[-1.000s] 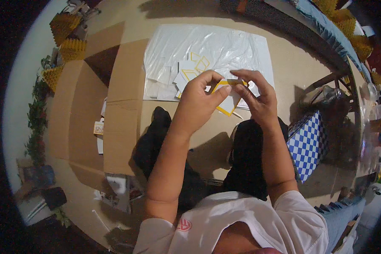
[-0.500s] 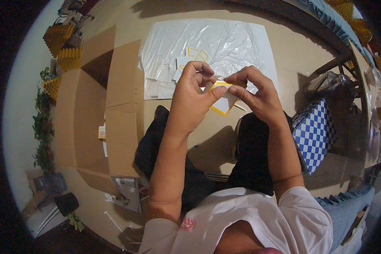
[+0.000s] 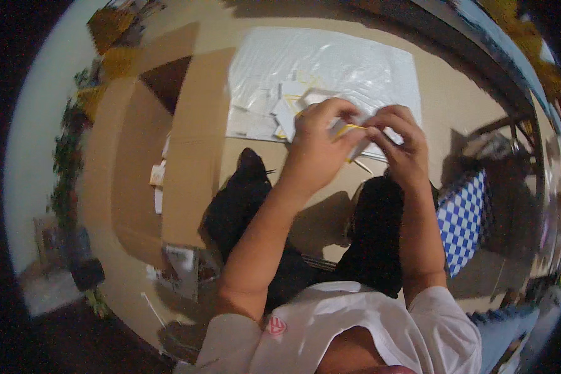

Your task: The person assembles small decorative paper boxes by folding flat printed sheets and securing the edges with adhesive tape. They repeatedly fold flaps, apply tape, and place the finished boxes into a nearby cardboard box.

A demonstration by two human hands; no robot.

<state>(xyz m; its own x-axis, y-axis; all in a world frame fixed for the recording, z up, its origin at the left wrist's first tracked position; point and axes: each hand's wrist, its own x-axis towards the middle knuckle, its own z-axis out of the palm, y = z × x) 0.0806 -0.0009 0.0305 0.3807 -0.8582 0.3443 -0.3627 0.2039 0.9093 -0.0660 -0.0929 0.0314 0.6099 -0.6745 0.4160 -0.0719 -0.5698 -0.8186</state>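
Both hands meet over the near edge of a white plastic-covered sheet. My left hand [image 3: 318, 143] is closed around a small white paper box [image 3: 354, 142] with yellow edges, hiding much of it. At the box's yellow upper edge, my right hand [image 3: 405, 144] pinches with thumb and fingers. Motion blurs the box and the fingertips. Just beyond my left hand, flat white card pieces [image 3: 284, 115] with yellow borders lie in a loose pile on the sheet [image 3: 380, 59].
A large open cardboard box [image 3: 196, 143] stands at the left, with a few small white and orange items [image 3: 158, 176] inside. A blue-and-white checkered box [image 3: 461, 221] is at the right, beside a dark-framed rack [image 3: 511, 128]. My black-clad legs [image 3: 374, 230] flank the floor before me.
My hands and the small box have shifted slightly right and down in view, and the box has turned so less of its face shows. The whole view has tilted a little.
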